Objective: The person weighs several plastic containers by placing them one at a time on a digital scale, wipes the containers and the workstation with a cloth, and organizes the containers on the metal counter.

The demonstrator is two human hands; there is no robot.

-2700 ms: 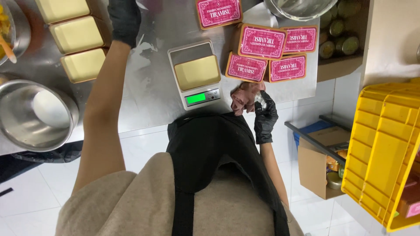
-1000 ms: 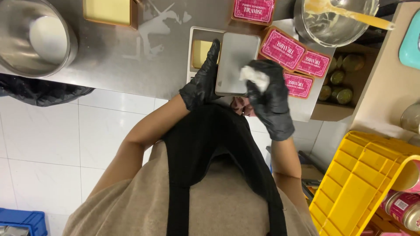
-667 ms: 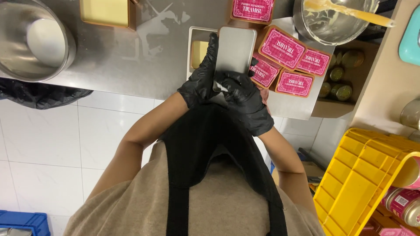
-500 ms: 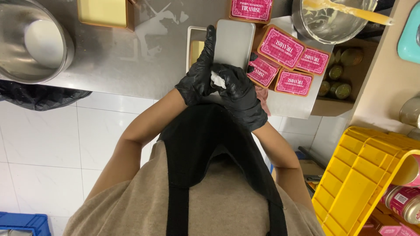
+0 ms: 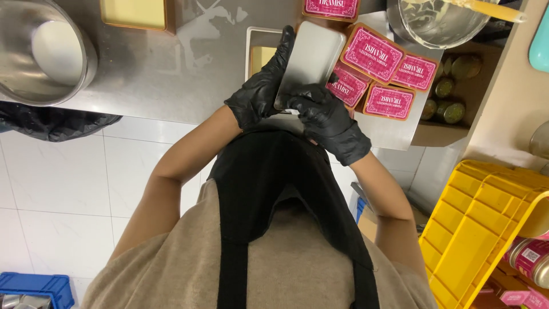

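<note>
A steel counter (image 5: 171, 74) stands over a white tiled floor (image 5: 63, 189). A metal bowl (image 5: 40, 54) sits at its left edge; pink-labelled lids (image 5: 377, 68) lie toward its right edge. The left hand (image 5: 260, 91) and right hand (image 5: 326, 114), both black-gloved, are closed around a silver tin lid (image 5: 311, 57) at the near edge.

- I see a steel bowl (image 5: 43, 54) far left on the surface (image 5: 160, 68).
- Pink lids (image 5: 389, 68) lie far right.
- A yellow crate (image 5: 486, 229) sits near right.
</note>
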